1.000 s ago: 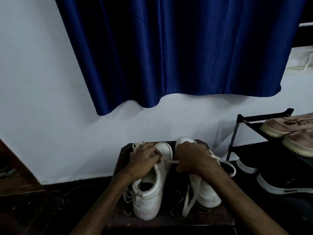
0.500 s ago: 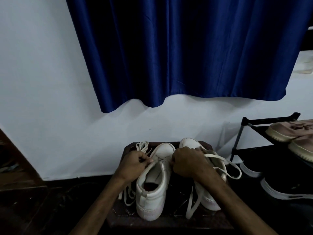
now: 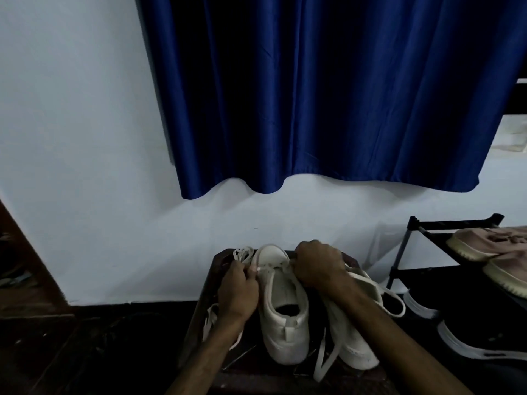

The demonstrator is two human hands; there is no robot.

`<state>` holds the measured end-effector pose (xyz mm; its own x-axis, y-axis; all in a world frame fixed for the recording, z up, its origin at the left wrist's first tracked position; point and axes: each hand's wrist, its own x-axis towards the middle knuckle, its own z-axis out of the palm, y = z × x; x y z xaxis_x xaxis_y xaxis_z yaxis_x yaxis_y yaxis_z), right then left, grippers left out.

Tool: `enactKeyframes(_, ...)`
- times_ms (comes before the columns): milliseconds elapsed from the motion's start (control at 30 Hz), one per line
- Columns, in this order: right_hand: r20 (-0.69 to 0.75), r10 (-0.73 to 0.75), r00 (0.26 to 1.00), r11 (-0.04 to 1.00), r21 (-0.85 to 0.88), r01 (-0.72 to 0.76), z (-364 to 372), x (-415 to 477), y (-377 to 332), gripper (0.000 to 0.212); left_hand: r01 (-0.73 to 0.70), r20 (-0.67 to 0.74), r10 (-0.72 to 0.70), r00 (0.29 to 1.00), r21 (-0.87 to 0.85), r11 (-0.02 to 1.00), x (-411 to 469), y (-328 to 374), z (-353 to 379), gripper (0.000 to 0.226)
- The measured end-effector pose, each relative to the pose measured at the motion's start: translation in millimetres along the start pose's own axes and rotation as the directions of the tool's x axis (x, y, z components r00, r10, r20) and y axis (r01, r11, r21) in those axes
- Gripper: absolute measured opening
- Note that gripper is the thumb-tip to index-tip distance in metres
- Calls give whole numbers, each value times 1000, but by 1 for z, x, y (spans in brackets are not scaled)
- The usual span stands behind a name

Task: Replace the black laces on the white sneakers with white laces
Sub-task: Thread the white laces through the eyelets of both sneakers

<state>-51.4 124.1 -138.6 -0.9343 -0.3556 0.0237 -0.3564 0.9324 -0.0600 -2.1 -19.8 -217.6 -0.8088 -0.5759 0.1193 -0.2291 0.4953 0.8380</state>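
While two white sneakers stand side by side on a dark stool [image 3: 206, 292] against the wall [image 3: 85, 138], heels toward the person, the hands work close together over the left sneaker [image 3: 285, 317]. The left hand [image 3: 238, 292] pinches a white lace [image 3: 273, 267] at the shoe's left edge. The right hand [image 3: 319, 266], fingers curled, grips the same lace at its right edge. The right sneaker [image 3: 353, 337] lies partly under the right forearm, its loose lace [image 3: 322, 360] trailing forward. A blue curtain [image 3: 313, 95] hangs above, and a black rack [image 3: 405, 252] with pink shoes [image 3: 484, 243] stands to the right.
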Motion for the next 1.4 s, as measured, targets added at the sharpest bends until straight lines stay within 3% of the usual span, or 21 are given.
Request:
enactKeyframes(67,59,33,998,967,249,-47,-19,8,14,35,-20,74,16,997,45,999,5,-5,-3,19)
enactKeyframes(100,114,6,994,894,444,-56,-34,8,22,36,-38,112,30,993,70,997,6,-7,-8,16)
enactKeyframes(167,172,-93,981,624,777,-77,-71,3,31,35,-129,109,118,987,104,986,9,-6,-19,9)
enactKeyframes(233,112,-185,976,326,944,-47,-108,-4,35,34,-269,-26,271,962,53,962,9,7,-32,5)
enactKeyframes(300,-14,-260,965,-25,1000,8,-138,-7,33,33,-349,-96,336,937,-179,920,7,42,-45,2)
enactKeyframes(367,-135,-292,947,-308,951,41,-160,-5,25,30,-289,65,362,930,-480,828,0,88,-54,13)
enactKeyframes(467,-228,-291,929,-469,880,69,-182,-1,10,28,-122,349,420,838,-630,767,-7,149,-57,37)
enactKeyframes(567,-289,-266,920,-543,833,105,-196,1,2,30,-156,408,473,781,-606,780,-5,179,-60,30)
enactKeyframes(667,-283,-153,947,-555,817,155,-200,8,16,30,-206,387,505,772,-599,774,2,178,-71,24)
enactKeyframes(800,-206,73,976,-477,852,216,-181,24,57,38,-177,397,452,799,-562,808,13,149,-92,31)
enactKeyframes(900,-106,121,987,-307,942,138,-141,34,83,37,-186,397,393,829,-468,864,17,127,-95,32)
enactKeyframes(967,-19,81,997,46,999,15,-112,36,93,34,-258,418,403,814,-362,896,20,118,-91,32)
enactKeyframes(1000,19,68,997,347,937,-42,-99,36,96,32,-320,425,424,800,-295,900,21,114,-87,31)
enactKeyframes(1033,48,63,997,673,736,-78,-88,36,98,31,-384,429,446,786,-228,895,23,112,-83,29)
enactKeyframes(1067,36,75,996,894,441,-84,-79,36,97,34,-434,428,460,778,-162,886,24,112,-79,26)
enactKeyframes(1100,-40,79,996,980,189,-70,-73,36,92,36,-463,425,460,779,-104,880,25,112,-75,21)
enactKeyframes(1133,-142,41,989,992,124,-24,-70,34,83,35,-476,425,453,784,-58,877,25,113,-71,17)
enactKeyframes(1167,-215,-48,975,970,223,97,-68,32,73,31,-484,424,446,788,-22,875,24,114,-68,13)
enactKeyframes(1233,-231,-240,943,739,587,332,-65,27,55,26,-510,398,454,797,42,859,22,118,-61,11)
enactKeyframes(1300,-164,-392,905,487,798,355,-62,20,40,28,-534,316,480,819,111,838,24,117,-56,14)
enactKeyframes(1400,-146,-424,894,291,912,288,-50,17,32,25,-512,234,477,847,115,851,26,112,-51,16)
